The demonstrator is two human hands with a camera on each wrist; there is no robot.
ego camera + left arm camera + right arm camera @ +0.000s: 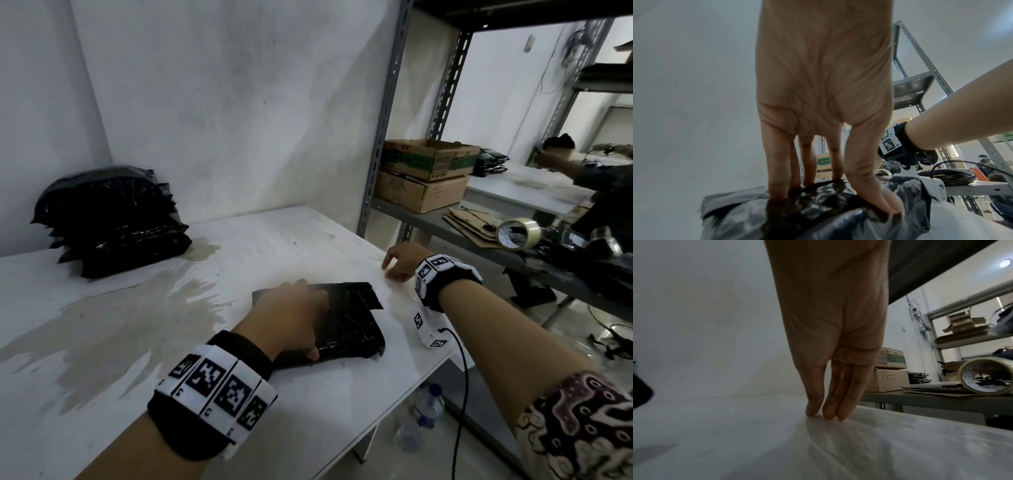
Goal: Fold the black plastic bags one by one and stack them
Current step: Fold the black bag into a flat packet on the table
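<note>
- The left hand [291, 315] lies palm down on the folded black plastic bag [346, 322]; its straight fingers [781, 162] press the glossy film and the thumb lies along the bag's near edge, nothing curled round it.
- The right hand [402, 262] holds nothing; the tips of its straight fingers [851, 395] touch the bare white desk [239, 253] just to the right of the bag, near the desk's far right edge.
- The folded bag lies flat near the front right of the desk, with a second folded layer showing at its far side.
- A tall stack of folded black plastic bags [113, 219] sits at the back left of the desk against the wall, well apart from both hands.
- A pale dried stain [130, 322] spreads across the desk between the stack and the left hand.
- To the right, a grey metal shelf [445, 219] carries two cardboard boxes [428, 174] and a roll of clear tape [519, 233].
</note>
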